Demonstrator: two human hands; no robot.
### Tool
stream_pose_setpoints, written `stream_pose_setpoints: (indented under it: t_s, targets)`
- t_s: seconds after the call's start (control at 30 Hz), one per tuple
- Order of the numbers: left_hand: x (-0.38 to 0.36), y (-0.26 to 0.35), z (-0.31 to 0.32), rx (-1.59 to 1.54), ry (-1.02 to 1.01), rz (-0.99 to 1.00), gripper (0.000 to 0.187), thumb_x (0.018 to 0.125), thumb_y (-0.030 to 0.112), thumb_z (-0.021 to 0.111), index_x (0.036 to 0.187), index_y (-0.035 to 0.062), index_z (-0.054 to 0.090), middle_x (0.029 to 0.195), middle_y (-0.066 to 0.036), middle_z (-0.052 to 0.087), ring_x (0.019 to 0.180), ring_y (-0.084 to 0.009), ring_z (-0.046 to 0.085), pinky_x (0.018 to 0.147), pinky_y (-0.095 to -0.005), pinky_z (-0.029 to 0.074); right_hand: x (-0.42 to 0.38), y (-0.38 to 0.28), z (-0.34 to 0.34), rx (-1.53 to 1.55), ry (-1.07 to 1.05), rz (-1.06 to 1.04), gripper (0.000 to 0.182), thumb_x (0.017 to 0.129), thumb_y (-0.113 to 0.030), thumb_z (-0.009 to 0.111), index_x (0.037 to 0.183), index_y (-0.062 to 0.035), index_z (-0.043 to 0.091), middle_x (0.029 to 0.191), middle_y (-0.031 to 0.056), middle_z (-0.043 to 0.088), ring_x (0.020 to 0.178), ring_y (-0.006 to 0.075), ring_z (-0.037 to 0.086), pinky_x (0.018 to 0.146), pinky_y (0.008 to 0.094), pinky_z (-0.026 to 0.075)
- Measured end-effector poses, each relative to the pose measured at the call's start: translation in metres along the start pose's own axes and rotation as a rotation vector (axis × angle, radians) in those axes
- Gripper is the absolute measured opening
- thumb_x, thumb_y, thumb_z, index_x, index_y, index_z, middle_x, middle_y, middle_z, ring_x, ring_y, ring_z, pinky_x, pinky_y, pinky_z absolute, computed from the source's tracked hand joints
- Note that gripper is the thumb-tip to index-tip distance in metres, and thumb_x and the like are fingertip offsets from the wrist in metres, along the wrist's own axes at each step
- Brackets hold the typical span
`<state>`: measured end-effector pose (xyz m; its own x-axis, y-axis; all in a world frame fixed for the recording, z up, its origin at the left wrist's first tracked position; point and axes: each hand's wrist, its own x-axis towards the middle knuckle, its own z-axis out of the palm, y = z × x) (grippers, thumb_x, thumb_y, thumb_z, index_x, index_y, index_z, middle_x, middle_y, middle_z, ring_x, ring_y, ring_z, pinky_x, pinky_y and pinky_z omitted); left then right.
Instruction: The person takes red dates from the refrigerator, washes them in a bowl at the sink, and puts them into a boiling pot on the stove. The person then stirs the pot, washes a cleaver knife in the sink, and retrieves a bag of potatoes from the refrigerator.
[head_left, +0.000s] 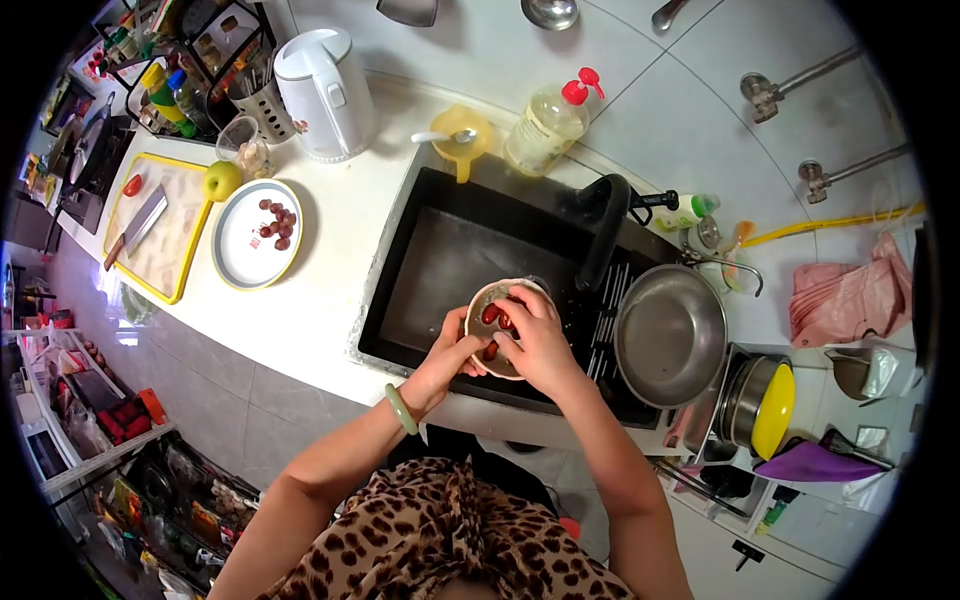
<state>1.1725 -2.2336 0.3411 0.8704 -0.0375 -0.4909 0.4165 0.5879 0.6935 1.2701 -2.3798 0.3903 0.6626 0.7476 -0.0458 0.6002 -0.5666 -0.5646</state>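
Note:
My left hand (447, 364) grips a small pinkish bowl (476, 307) by its left side, above the front edge of the black sink (440, 250). In the bowl lie several dark red, glossy fruits that look like red dates (490, 314), apparently in water. My right hand (541, 350) reaches into the bowl from the right, fingers curled round some of the dates. Those fingers partly hide the bowl's contents. Behind the bowl rises the black faucet (603, 235).
To the left, a plate (233, 252) holds several grapes. A cutting board (180, 225) bears a knife (145, 220), beside a green apple (222, 181). A kettle (325, 95) and a soap bottle (545, 130) stand behind. A metal pan (670, 335) sits right of the sink.

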Motion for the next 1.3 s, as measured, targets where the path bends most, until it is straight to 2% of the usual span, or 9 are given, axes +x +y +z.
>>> stream_pose_setpoints:
  t_s: [0.2,0.43,0.57,0.67,0.73,0.87,0.93,1.07,1.3]
  targets:
    - [0.005,0.004,-0.001,0.043,0.023,0.018,0.054,0.090,0.021,0.057,0.135,0.0060,0.032,0.096,-0.005,0.057,0.070,-0.0074,0.058,0.061,-0.0188,0.046,-0.002,0.003,0.003,0.024,-0.451,0.087,0.031,0.088,-0.019,0.060,0.114,-0.0029,0.059,0.124,0.0131,0.052,0.112,0.0353,0.052,0.095,0.0424,0.044]
    - [0.008,-0.002,0.004,0.002,0.048,-0.018,0.053,0.089,0.020,0.058,0.135,0.0080,0.032,0.098,-0.005,0.058,0.068,-0.0077,0.058,0.059,-0.0184,0.046,0.003,0.011,0.000,0.026,0.079,0.037,0.034,0.086,-0.016,0.063,0.118,-0.0043,0.059,0.132,0.0134,0.050,0.120,0.0333,0.049,0.098,0.0394,0.043]
    - [0.015,-0.003,0.002,0.006,0.036,0.005,0.053,0.089,0.020,0.058,0.134,0.0090,0.033,0.098,-0.004,0.058,0.069,-0.0073,0.058,0.060,-0.0185,0.047,0.003,0.000,0.005,0.106,-0.320,0.190,0.029,0.087,-0.016,0.061,0.114,-0.0061,0.061,0.122,0.0138,0.055,0.109,0.0306,0.057,0.094,0.0371,0.045]
    - [0.013,-0.004,-0.002,0.028,0.032,-0.003,0.052,0.089,0.021,0.058,0.134,0.0090,0.033,0.097,-0.004,0.058,0.069,-0.0073,0.058,0.061,-0.0187,0.047,-0.009,0.006,-0.006,0.374,-0.227,0.248,0.026,0.087,-0.013,0.062,0.112,-0.0051,0.062,0.122,0.0131,0.055,0.112,0.0309,0.056,0.095,0.0378,0.045]
    - [0.013,-0.005,-0.002,0.035,0.028,-0.019,0.053,0.089,0.021,0.058,0.134,0.0089,0.033,0.096,-0.004,0.058,0.069,-0.0072,0.058,0.061,-0.0188,0.047,-0.006,0.020,-0.006,0.201,0.026,0.121,0.028,0.086,-0.011,0.063,0.113,-0.0031,0.061,0.125,0.0129,0.054,0.116,0.0329,0.053,0.097,0.0390,0.044]
    - [0.015,-0.007,0.003,0.022,0.038,-0.032,0.054,0.089,0.021,0.058,0.134,0.0090,0.033,0.097,-0.005,0.058,0.070,-0.0073,0.058,0.061,-0.0190,0.047,0.007,0.022,0.017,0.070,0.067,0.124,0.033,0.087,-0.014,0.061,0.118,-0.0032,0.057,0.120,0.0181,0.055,0.111,0.0349,0.054,0.092,0.0414,0.045]
    - [0.018,-0.010,0.000,-0.018,0.024,-0.026,0.054,0.089,0.021,0.059,0.135,0.0092,0.032,0.096,-0.005,0.058,0.070,-0.0074,0.058,0.061,-0.0190,0.047,0.006,0.015,0.026,0.154,-0.219,0.262,0.030,0.089,-0.016,0.058,0.117,-0.0046,0.057,0.117,0.0174,0.056,0.107,0.0350,0.056,0.089,0.0400,0.046]
    - [0.011,-0.012,-0.007,0.029,0.014,-0.033,0.052,0.089,0.020,0.058,0.134,0.0098,0.033,0.097,-0.004,0.057,0.073,-0.0077,0.058,0.064,-0.0195,0.048,-0.007,0.014,-0.001,0.337,-0.356,0.203,0.023,0.090,-0.014,0.055,0.111,-0.0048,0.062,0.117,0.0129,0.057,0.108,0.0309,0.058,0.092,0.0372,0.046]
    - [0.012,-0.013,-0.003,0.000,0.073,-0.063,0.055,0.088,0.020,0.060,0.134,0.0103,0.032,0.090,-0.003,0.059,0.066,-0.0073,0.057,0.060,-0.0189,0.046,0.006,0.026,0.024,0.105,-0.028,0.116,0.030,0.091,-0.017,0.056,0.118,-0.0036,0.060,0.119,0.0180,0.057,0.111,0.0353,0.055,0.094,0.0419,0.045]
